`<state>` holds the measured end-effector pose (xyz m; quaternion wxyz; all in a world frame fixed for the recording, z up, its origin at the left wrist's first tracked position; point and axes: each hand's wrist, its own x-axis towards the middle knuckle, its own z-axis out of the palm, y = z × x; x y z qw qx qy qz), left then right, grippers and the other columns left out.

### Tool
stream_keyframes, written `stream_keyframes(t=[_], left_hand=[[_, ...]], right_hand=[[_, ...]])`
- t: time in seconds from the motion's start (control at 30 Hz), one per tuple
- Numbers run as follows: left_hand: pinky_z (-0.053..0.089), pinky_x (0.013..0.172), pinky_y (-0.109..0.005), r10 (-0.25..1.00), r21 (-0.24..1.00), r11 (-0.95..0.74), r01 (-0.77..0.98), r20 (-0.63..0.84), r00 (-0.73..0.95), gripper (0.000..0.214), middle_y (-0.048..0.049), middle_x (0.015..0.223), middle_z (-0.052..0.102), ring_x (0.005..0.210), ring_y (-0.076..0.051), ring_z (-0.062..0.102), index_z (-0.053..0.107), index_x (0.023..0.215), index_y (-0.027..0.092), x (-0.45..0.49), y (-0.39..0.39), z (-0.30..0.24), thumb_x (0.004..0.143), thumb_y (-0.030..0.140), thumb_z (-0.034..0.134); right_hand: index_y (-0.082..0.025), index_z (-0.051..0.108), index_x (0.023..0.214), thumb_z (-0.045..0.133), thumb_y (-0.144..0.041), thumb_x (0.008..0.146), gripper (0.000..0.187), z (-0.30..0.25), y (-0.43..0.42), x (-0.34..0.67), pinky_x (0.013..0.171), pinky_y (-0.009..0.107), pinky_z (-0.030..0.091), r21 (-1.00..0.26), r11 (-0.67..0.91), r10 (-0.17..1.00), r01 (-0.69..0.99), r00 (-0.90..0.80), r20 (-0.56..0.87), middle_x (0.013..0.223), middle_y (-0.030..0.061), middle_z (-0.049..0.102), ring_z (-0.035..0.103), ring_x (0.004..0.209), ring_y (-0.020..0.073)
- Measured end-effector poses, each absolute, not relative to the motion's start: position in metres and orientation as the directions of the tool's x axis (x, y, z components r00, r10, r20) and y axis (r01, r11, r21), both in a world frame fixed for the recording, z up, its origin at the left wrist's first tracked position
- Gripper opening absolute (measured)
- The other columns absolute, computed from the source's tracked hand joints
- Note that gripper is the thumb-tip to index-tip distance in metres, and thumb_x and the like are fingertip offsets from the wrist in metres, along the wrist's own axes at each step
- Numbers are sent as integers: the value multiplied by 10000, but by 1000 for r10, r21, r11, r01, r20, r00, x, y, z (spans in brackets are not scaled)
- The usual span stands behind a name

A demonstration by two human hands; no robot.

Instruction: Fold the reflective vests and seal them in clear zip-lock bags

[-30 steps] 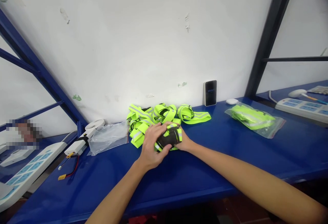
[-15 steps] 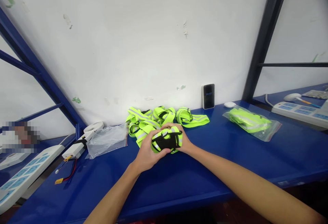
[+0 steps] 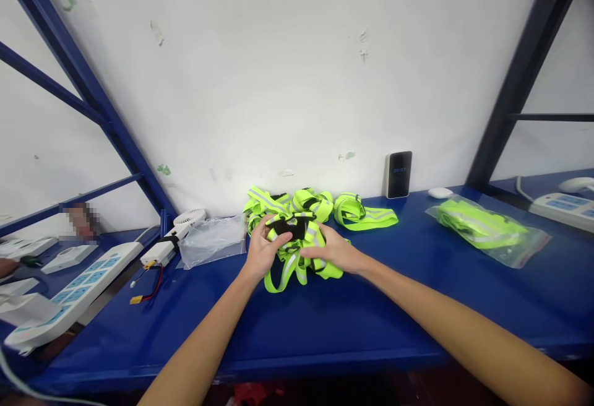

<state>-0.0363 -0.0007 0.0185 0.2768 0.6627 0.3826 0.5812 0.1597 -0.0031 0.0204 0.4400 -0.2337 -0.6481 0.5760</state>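
My left hand (image 3: 260, 250) and my right hand (image 3: 330, 249) both grip one neon-yellow reflective strap bundle (image 3: 294, 251) with a black patch at its top, held just above the blue shelf (image 3: 325, 319). Loops of the strap hang loose below my fingers. Right behind it lies a pile of more neon-yellow reflective straps (image 3: 306, 203) against the white wall.
An empty clear zip bag (image 3: 211, 240) lies left of the pile, beside a small white fan (image 3: 188, 218) and a wired battery (image 3: 155, 252). A bagged strap (image 3: 487, 228), a phone (image 3: 398, 174) leaning on the wall, a white puck (image 3: 440, 193) and power strips (image 3: 77, 288) are also on the shelves.
The compact bundle in my hands has come loose, with strap loops now hanging down. My hands have lifted it slightly toward the pile, and the view has shifted left.
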Motion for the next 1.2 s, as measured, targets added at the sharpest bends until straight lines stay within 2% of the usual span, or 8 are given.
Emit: stream_keyframes(t=[0.13,0.27,0.4,0.5,0.6,0.8,1.0,1.2], left_hand=[[514,818,-328,612,496,-711,499,786,91,246,-48,957,656,901,-189,631,597,1018,194,-36,-7,19,810,301,674],[508,804,-356,343,119,-778,617,903,258,176,-54,959,658,885,-189,619,596,1031,228,-39,-6,16,858,193,598],[481,867,-392,244,-31,-793,608,899,364,351,-62,1119,616,1017,-202,586,565,1140,298,-41,-3,12,864,86,516],[438,959,-430,339,63,-807,587,863,374,425,-81,1298,512,1189,-223,507,497,1237,324,-39,-6,13,883,90,488],[368,1050,-473,507,274,-797,538,788,350,494,-113,1421,396,1318,-252,403,366,1359,307,-33,-11,16,905,163,501],[388,1045,-445,757,694,-650,309,625,188,914,-155,1476,341,1315,-285,426,41,1500,290,-25,-11,16,824,338,655],[218,1156,-419,856,883,-466,55,434,280,842,-100,1494,362,1407,-297,274,190,1498,248,-25,-13,14,818,428,653],[425,1007,-415,815,981,-68,-179,158,558,739,-111,1313,575,1222,-319,522,425,1388,220,-9,-23,13,741,374,749]], right_hand=[[-260,531,1269,678,-464,783,548,20,-3,159,834,386,536,-890,-159,811,-428,-570,129,1110,66,669,668,947,234],[-294,455,1356,633,-514,805,619,22,-4,161,922,396,498,-830,-240,736,-503,-652,183,1184,51,649,647,1011,215],[-258,516,1292,609,-435,828,505,24,-3,162,897,375,505,-813,-282,732,-509,-662,160,1115,51,673,651,982,210],[-247,554,1215,668,-278,749,480,25,-1,162,764,328,535,-812,-273,779,-516,-614,129,983,29,693,667,844,193],[-226,573,1142,695,-197,669,490,26,1,164,649,281,523,-814,-227,835,-534,-538,120,834,-4,673,646,703,161],[-232,566,1055,694,-71,564,533,32,2,166,532,248,496,-811,-152,891,-564,-433,135,748,-37,653,601,572,128],[-207,597,1052,696,-34,556,535,53,-3,172,576,260,521,-777,-102,901,-621,-388,192,747,-19,682,612,599,131],[-225,596,1103,698,-95,596,533,58,5,181,661,298,536,-758,101,948,-645,-168,269,853,0,702,644,705,162]])
